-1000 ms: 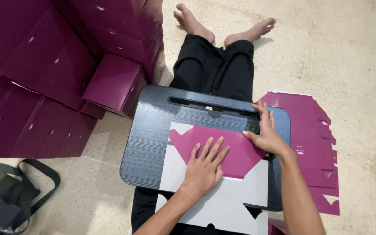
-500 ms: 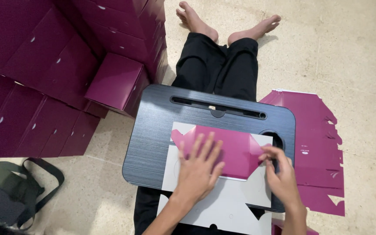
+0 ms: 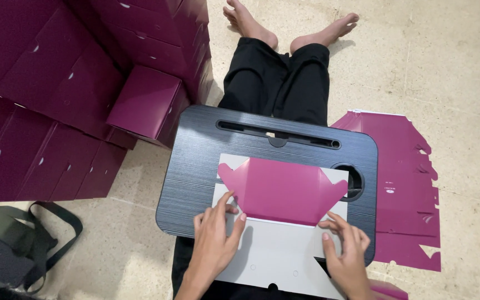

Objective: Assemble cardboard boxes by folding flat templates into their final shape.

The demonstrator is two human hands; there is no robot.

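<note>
- A flat cardboard box blank (image 3: 284, 222) lies on a dark lap desk (image 3: 195, 166) across the person's legs; its grey-white inner face is up, and its far part is folded toward the person so that a magenta panel (image 3: 281, 190) shows.
- The magenta panel has its long axis running left to right, with angled flaps at both ends; its fold edge lies on the side nearer the person, and its free edge points toward the feet.
- The left hand (image 3: 213, 239) rests flat on the grey card at the panel's near left corner, fingers spread and pressing, gripping nothing.
- The right hand (image 3: 344, 250) has its fingertips on the card at the panel's near right corner, fingers loosely bent; whether it pinches an edge cannot be told.
- The near edge of the blank is cut off by the bottom of the view, as are both forearms.
- The lap desk has a long slot along its far edge and a round hole at its right, half hidden by the panel's flap.
- A stack of flat magenta blanks (image 3: 401, 189) lies on the floor just right of the desk (small pale print on it is too small to make out).
- To the left, a wall of assembled magenta boxes (image 3: 51, 89) rises, each with a small pale mark; one single box (image 3: 145, 105) sits beside the desk's far left corner.
- A green bag with a dark strap (image 3: 12, 250) lies at lower left, partly cut off.
- A magenta scrap at the bottom right is mostly out of frame.
</note>
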